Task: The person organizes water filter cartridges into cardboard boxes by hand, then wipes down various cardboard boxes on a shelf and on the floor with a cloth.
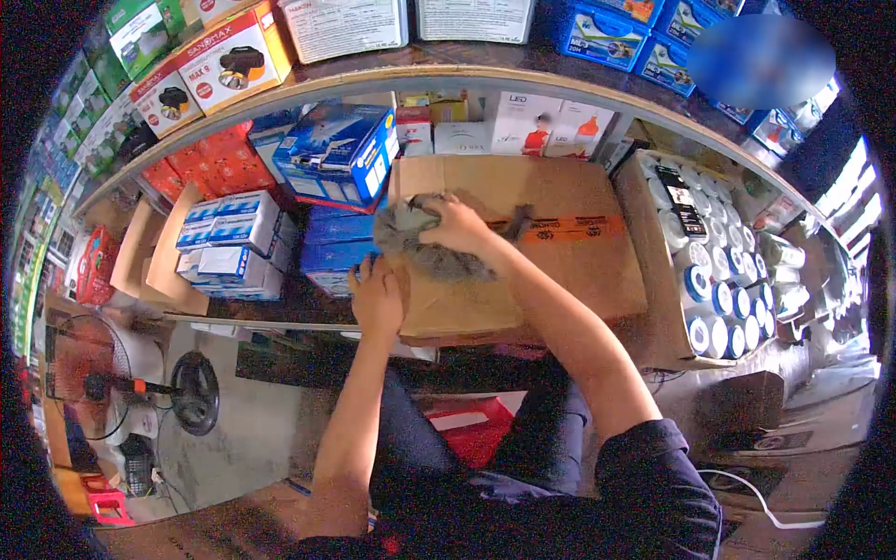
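Note:
A large brown cardboard box with orange printed tape lies flat on the shelf before me. Over its left part is a crumpled grey, fuzzy cloth-like item. My right hand is closed on this item, pressing it against the box top. At the box's front left edge rests my left hand, its fingers apart and holding nothing. Blue boxes stand just left of it.
Blue-and-white small boxes sit in an open carton at the left. On the right, a carton holds several white rolls or cans. A glass shelf edge arches above. A fan stands on the floor at lower left.

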Demonstrator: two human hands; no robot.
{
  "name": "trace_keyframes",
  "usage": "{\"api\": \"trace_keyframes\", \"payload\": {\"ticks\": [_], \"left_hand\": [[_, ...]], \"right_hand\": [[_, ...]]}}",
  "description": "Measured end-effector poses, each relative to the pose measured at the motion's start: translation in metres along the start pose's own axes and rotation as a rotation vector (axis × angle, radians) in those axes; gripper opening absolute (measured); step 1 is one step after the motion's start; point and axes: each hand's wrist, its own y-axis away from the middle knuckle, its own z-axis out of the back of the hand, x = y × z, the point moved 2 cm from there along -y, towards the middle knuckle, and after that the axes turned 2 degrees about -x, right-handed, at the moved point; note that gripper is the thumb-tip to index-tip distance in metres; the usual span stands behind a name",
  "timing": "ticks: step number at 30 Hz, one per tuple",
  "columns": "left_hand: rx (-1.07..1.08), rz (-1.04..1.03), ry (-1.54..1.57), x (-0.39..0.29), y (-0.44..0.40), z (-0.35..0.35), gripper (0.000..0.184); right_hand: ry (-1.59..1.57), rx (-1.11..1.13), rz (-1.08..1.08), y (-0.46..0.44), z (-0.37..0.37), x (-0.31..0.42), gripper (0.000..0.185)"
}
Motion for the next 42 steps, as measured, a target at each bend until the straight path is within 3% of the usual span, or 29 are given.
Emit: {"api": "trace_keyframes", "payload": {"ticks": [2,4,6,10,12,14,19,20,21,22,24,26,29,31,34,36,39,42], "left_hand": [[0.048,0.054,-0.007,0.001,0.001,0.003,0.033],[0.053,0.011,-0.056,0.000,0.004,0.008,0.034],[0.057,-0.037,-0.107,0.002,0.004,0.008,0.034],[0.118,0.031,-0.061,0.004,-0.001,0.005,0.036],[0.120,0.019,-0.030,0.005,0.000,0.006,0.037],[0.103,-0.111,-0.164,0.009,0.000,0.001,0.039],[0.132,0.093,0.016,-0.007,0.000,0.018,0.040],[0.116,0.157,0.080,-0.013,0.000,0.023,0.040],[0.090,0.089,-0.002,-0.008,-0.001,0.017,0.039],[0.097,0.087,0.005,-0.013,-0.001,0.020,0.039],[0.135,0.160,0.085,-0.017,-0.002,0.028,0.039],[0.117,0.079,0.059,-0.005,-0.001,0.016,0.038],[0.112,0.013,-0.094,0.003,0.000,0.007,0.039],[0.109,0.105,0.003,-0.004,-0.001,0.013,0.039],[0.133,0.193,0.024,-0.020,-0.004,0.029,0.039],[0.180,0.105,-0.103,-0.006,-0.004,0.011,0.039],[0.122,0.183,-0.041,-0.035,-0.007,0.040,0.039],[0.124,0.079,-0.135,-0.022,-0.006,0.022,0.039]], "right_hand": [[-0.059,0.077,0.141,0.016,0.000,0.014,0.065],[-0.053,0.301,0.031,0.038,0.010,0.044,0.068],[0.034,0.192,-0.016,0.061,-0.001,0.046,0.068],[0.160,0.127,0.039,0.093,0.016,0.046,0.065],[0.174,0.141,-0.032,0.109,0.034,0.030,0.063],[0.120,0.030,0.046,0.131,0.065,0.011,0.064],[0.041,-0.152,-0.531,0.190,0.147,-0.060,0.068],[0.141,-0.234,-0.542,0.199,0.156,-0.070,0.068],[0.303,-0.284,-0.511,0.205,0.159,-0.089,0.069],[0.464,-0.331,-0.475,0.204,0.161,-0.094,0.071],[0.441,-0.299,-0.556,0.194,0.162,-0.090,0.070],[0.410,-0.264,-0.629,0.179,0.161,-0.099,0.069],[-0.094,-0.504,-0.486,0.144,0.157,-0.136,0.062],[0.508,-0.571,-0.521,0.118,0.163,-0.144,0.063],[0.482,-0.620,-0.522,0.075,0.162,-0.174,0.064],[0.352,-0.668,-0.577,0.046,0.153,-0.192,0.063],[0.342,-0.789,-0.396,0.013,0.112,-0.174,0.057],[0.304,-0.598,-0.389,-0.014,0.058,-0.104,0.061]]}}
